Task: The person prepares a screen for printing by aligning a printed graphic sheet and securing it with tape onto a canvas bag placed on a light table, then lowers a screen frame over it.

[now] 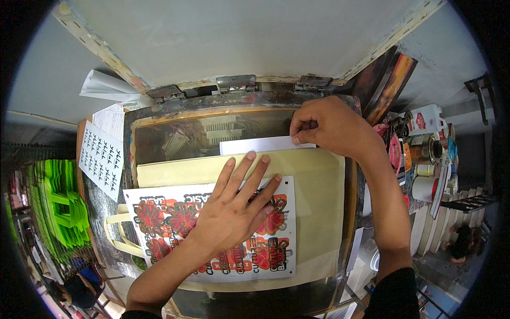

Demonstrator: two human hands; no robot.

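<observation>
A cream fabric bag [319,223] lies flat on the dark glass top of the work table, its handles [125,247] sticking out to the left. Over the bag rests a white sheet printed with red and black designs [170,218]. My left hand [234,210] is spread flat, palm down, across this sheet, its fingertips reaching onto the cream fabric. Along the bag's far edge a white paper strip [255,145] shows, partly hidden under the bag. At its right end my right hand [324,125] is closed, thumb and fingers pinching the strip.
A large raised frame [234,42] stands behind the table on hinge clamps [236,83]. Sheets with black lettering [101,159] lie at the left. Bright green bags [58,202] are stacked beyond. Cans and containers [425,149] crowd the right side.
</observation>
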